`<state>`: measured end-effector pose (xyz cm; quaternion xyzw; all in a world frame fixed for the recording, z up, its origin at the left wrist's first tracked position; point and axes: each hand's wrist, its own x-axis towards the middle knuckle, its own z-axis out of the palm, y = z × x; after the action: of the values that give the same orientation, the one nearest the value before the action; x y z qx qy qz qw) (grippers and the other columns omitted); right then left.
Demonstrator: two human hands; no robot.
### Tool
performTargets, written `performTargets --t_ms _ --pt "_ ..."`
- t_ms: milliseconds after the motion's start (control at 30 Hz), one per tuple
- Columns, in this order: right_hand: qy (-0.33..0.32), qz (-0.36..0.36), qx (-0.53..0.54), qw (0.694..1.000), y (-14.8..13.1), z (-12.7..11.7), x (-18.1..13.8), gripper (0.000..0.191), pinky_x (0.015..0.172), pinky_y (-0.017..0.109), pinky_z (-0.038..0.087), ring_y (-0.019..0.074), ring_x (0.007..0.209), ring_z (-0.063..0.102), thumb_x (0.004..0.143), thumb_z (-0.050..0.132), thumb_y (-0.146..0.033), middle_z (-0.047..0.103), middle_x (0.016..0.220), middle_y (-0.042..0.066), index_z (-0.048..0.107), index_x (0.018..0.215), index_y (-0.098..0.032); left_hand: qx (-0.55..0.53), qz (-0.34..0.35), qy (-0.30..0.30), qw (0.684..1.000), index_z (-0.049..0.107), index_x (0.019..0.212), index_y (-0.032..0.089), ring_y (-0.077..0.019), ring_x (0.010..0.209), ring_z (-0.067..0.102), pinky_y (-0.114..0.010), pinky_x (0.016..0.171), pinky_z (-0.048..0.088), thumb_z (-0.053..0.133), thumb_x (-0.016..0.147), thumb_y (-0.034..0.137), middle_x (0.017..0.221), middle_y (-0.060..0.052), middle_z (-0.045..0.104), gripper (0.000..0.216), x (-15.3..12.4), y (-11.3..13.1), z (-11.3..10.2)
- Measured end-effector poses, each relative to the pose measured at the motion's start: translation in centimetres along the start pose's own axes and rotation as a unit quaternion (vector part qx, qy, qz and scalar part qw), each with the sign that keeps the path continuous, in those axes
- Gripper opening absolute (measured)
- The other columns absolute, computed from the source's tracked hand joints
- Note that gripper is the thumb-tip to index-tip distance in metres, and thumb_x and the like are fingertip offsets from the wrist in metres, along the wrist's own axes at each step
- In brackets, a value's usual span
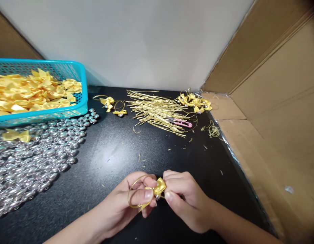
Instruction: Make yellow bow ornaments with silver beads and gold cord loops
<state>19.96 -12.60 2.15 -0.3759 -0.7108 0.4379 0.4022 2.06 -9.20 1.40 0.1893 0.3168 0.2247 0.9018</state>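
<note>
My left hand (pixel 138 195) pinches a looped gold cord (pixel 130 189) together with a yellow ribbon bow (pixel 160 185) between thumb and fingers. A small silver bead (pixel 157 197) sits just under the bow, partly covered by my fingertips. Close against the bow's right side, my right hand (pixel 184 196) is closed, thumb pressed to the curled index finger on a short end of the cord. Most of what lies inside that fist is hidden.
A blue basket (pixel 82 84) of yellow bows stands at the left, behind many silver beads (pixel 45 162). Gold cord pieces (pixel 157 110) lie at the back under a pink cutter (pixel 182 122). Finished-looking bow loops (pixel 194 101) sit by the cardboard wall (pixel 273 84).
</note>
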Motion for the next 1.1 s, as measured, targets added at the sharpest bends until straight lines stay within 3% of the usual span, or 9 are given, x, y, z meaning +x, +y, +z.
performTargets --t_ms 700,900,1100 --pt "-0.004 0.006 0.003 1.0 0.05 0.1 -0.02 0.036 0.059 0.028 0.036 0.0121 0.054 0.037 0.094 0.033 -0.029 0.035 0.054 -0.003 0.025 0.06 -0.023 0.014 -0.009 0.01 1.0 0.074 0.065 0.017 -0.0073 0.049 0.054 -0.013 0.045 0.043 0.088 0.058 0.027 0.055 0.0 0.063 0.018 -0.02 -0.18 0.02" --pt "-0.029 0.005 0.017 0.999 -0.19 0.19 0.21 0.045 0.064 0.029 0.04 0.013 0.056 0.044 0.1 0.025 -0.038 0.05 0.057 0.001 0.044 0.063 -0.02 0.015 -0.012 -0.001 1.0 0.078 0.072 0.019 -0.0078 0.052 0.056 -0.012 0.044 0.044 0.089 0.058 0.028 0.058 -0.001 0.065 0.021 0.25 -0.42 -0.1" --pt "-0.012 0.01 0.002 1.0 -0.03 0.25 0.03 0.046 0.064 0.029 0.039 0.0132 0.056 0.042 0.1 0.025 -0.042 0.042 0.055 -0.002 0.046 0.066 -0.02 0.008 0.018 -0.02 1.0 0.077 0.079 0.02 -0.0065 0.053 0.056 -0.011 0.046 0.046 0.086 0.064 0.026 0.059 0.0 0.065 0.019 0.34 -0.36 0.14"
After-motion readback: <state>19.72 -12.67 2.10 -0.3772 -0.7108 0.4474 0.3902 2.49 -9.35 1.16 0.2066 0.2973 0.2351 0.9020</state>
